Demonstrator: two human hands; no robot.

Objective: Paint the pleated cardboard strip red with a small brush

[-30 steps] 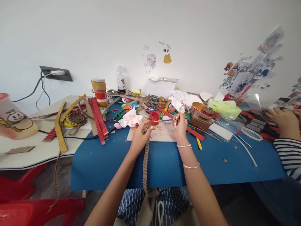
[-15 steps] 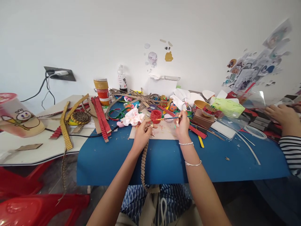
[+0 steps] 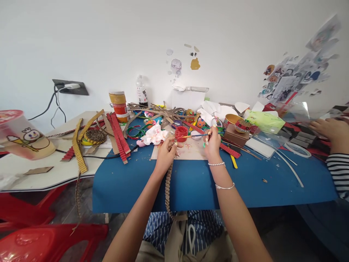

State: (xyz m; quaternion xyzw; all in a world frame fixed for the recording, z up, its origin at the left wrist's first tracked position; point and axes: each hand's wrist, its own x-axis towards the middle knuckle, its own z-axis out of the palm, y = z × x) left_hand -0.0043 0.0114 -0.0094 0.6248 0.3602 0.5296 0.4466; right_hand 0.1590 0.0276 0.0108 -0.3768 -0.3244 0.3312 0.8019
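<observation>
My left hand [image 3: 167,151] pinches the upper end of a corrugated cardboard strip [image 3: 167,187], which hangs over the table edge down to my lap. In my right hand [image 3: 213,143] is a thin paintbrush [image 3: 200,135] with a blue handle, its tip pointing left toward my left fingers. Just behind the brush tip stands an open jar of red paint [image 3: 181,133]. Under both hands lies a paint-spotted pale board [image 3: 189,152]. Beside my left hand sits a crumpled white tissue [image 3: 155,134] with pink stains.
Yellow and red corrugated strips [image 3: 117,136] lie to the left, near stacked paint jars [image 3: 119,105] and a bottle [image 3: 141,91]. A brown box [image 3: 236,136] and green tissue pack [image 3: 265,122] stand right. Another person's hand [image 3: 331,131] is at far right. A drink cup [image 3: 23,134] stands far left.
The brush tip has come slightly closer to my left fingers, at the end of the cardboard strip. Both hands keep their grip, and the whole view has shifted slightly.
</observation>
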